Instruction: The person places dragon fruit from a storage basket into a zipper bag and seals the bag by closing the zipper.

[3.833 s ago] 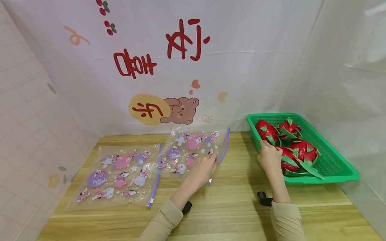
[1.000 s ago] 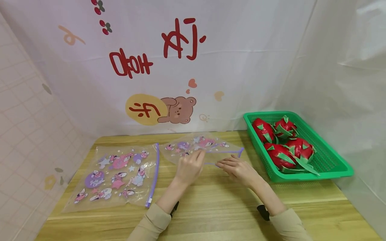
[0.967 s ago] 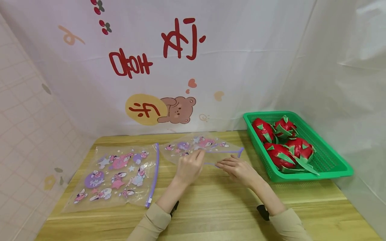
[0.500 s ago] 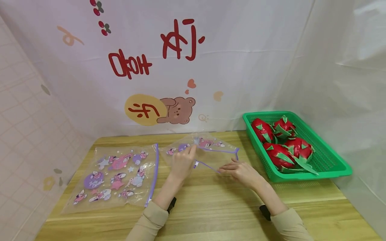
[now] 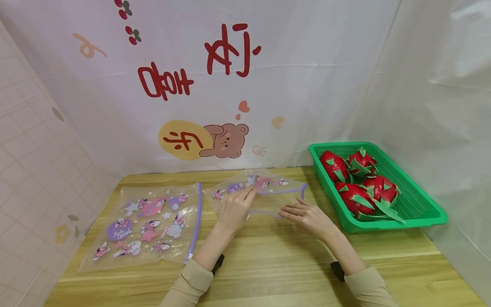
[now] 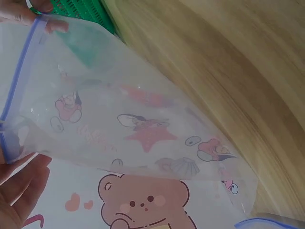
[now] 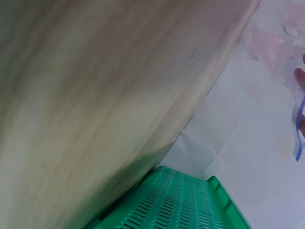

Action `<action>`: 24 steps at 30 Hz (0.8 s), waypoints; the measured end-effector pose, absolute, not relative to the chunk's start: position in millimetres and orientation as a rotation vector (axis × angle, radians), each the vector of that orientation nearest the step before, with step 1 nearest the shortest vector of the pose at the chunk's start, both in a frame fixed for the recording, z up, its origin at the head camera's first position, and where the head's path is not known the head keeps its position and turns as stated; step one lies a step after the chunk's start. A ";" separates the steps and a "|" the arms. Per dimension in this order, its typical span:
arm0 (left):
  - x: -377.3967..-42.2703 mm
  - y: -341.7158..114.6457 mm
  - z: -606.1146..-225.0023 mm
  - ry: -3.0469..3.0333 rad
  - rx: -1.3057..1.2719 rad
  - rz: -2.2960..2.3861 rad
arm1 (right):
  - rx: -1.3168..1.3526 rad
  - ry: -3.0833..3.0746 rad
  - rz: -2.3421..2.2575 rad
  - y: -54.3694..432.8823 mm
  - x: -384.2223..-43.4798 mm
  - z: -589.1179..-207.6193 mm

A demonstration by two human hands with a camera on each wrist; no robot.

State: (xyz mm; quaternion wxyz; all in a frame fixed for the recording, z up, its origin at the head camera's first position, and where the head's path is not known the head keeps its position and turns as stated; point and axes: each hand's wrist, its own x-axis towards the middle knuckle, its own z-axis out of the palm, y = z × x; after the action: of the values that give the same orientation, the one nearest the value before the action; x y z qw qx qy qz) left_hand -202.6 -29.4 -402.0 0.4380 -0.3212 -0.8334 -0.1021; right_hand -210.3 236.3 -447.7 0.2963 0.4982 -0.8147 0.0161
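A clear zip bag (image 5: 264, 183) with pink and purple cartoon prints lies toward the back of the table, its purple-edged mouth spread apart toward the person. My left hand (image 5: 235, 211) pinches the left side of that mouth. On the right, my right hand (image 5: 307, 217) holds the near purple edge with its fingertips. The left wrist view shows the bag's printed film (image 6: 150, 136) stretched between both hands, raised off the table. Only the fingertips (image 7: 300, 76) of the right hand, by the purple strip, enter the right wrist view.
A second printed zip bag (image 5: 153, 232) lies flat at the left, its purple zip facing right. At the right stands a green basket (image 5: 423, 209) with several red dragon fruits (image 5: 356, 198). A white printed sheet (image 5: 291, 85) hangs behind the wooden table (image 5: 276, 273).
My right hand has left the basket for the bag, and the bag's mouth has been pulled apart. Over the last second my left hand has shifted slightly left along the mouth.
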 end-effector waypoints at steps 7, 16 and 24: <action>-203.5 -30.5 -401.0 -2.075 -0.743 -0.279 | 1.329 -2.161 0.031 238.3 -211.5 -449.2; -210.8 -30.2 -401.2 -2.037 -0.697 -0.328 | 1.351 -2.196 0.066 237.2 -209.5 -448.2; -210.2 -25.8 -401.3 -2.048 -0.746 -0.306 | 1.317 -2.210 0.120 233.6 -200.5 -409.8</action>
State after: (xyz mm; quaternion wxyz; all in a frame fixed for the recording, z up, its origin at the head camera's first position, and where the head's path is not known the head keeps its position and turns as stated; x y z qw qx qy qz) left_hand -210.2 -25.8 -401.3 0.4531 -0.3022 -0.8295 -0.1240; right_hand -200.5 233.6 -409.8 0.2792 0.4909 -0.8240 0.0448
